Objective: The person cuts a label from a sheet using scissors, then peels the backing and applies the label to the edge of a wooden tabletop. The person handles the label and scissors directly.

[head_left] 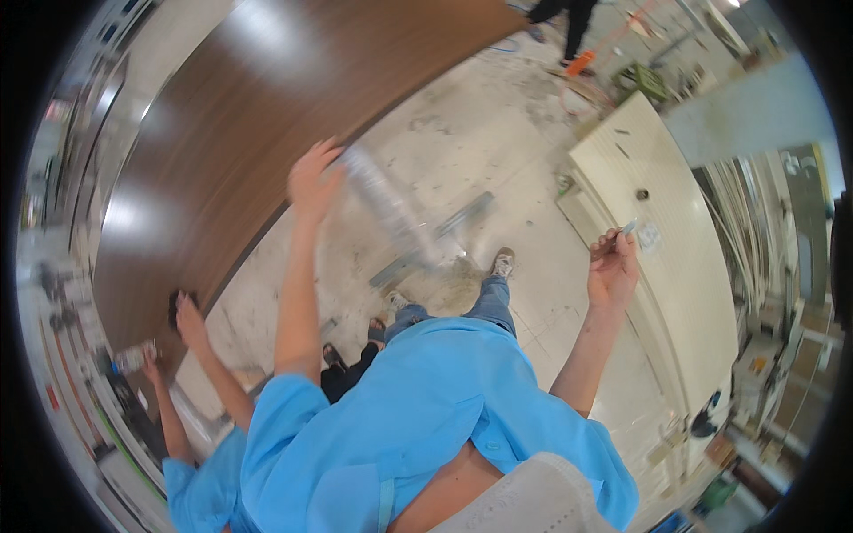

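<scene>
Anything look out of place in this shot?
Yes: grey strip on the floor, just ahead of the left shoe, looks oddly placed underfoot, maybe a trip hazard. One piece or two, unclear: blurred clear film by the left hand covers its middle. The floor is also scuffed and smudged.

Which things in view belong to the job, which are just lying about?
Likely in use: brown panel, blurred clear film by left hand, small item in right hand, dark item in co-worker's hand.

Apparently lying about: metal strips on floor, green item, orange item.
</scene>
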Motion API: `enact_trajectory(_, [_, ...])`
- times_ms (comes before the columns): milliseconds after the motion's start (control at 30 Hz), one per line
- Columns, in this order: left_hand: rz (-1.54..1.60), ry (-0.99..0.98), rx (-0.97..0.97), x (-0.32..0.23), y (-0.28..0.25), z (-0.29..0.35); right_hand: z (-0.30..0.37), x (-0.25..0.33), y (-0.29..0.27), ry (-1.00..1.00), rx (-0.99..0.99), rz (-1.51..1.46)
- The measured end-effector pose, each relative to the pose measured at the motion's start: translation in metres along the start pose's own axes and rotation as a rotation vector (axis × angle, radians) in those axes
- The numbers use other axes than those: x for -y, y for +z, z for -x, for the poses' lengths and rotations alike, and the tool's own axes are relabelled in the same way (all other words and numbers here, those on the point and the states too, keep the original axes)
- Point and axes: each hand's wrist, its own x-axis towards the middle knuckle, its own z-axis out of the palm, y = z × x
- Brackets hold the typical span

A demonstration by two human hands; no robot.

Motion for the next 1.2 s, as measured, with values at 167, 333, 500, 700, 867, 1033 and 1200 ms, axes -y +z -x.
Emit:
enact_trajectory(167, [0.524, -0.498, -0.383, 0.017, 0.025, -0.016, -0.068, 0.035, -0.113, -0.014, -0.222, 0.089])
enact_trajectory(333, [0.439, -0.693, -0.513, 0.044, 0.013, -0.053, -0.137, 0.024, -0.157, 0.031, -0.418, 0.207])
enact_trajectory(500, [0.368, -0.737, -0.573, 0.054, 0.018, -0.076, -0.187, 0.003, -0.177, -0.002, -0.432, 0.276])
enact_trajectory(700, [0.193, -0.78, -0.616, 0.055, 0.022, -0.087, -0.205, -0.018, -0.188, 0.004, -0.551, 0.338])
enact_trajectory(867, [0.439, -0.779, -0.606, 0.05, 0.048, -0.105, -0.257, -0.005, -0.247, -0.036, -0.69, 0.599])
enact_trajectory(1033, [0.006, -0.772, -0.428, 0.027, 0.065, -0.122, -0.392, 0.013, -0.332, 0.048, -0.787, 1.043])
enact_trajectory(1200, [-0.386, -0.901, -0.259, -0.038, 0.055, -0.112, -0.528, -0.001, -0.409, 0.131, -0.786, 1.49])
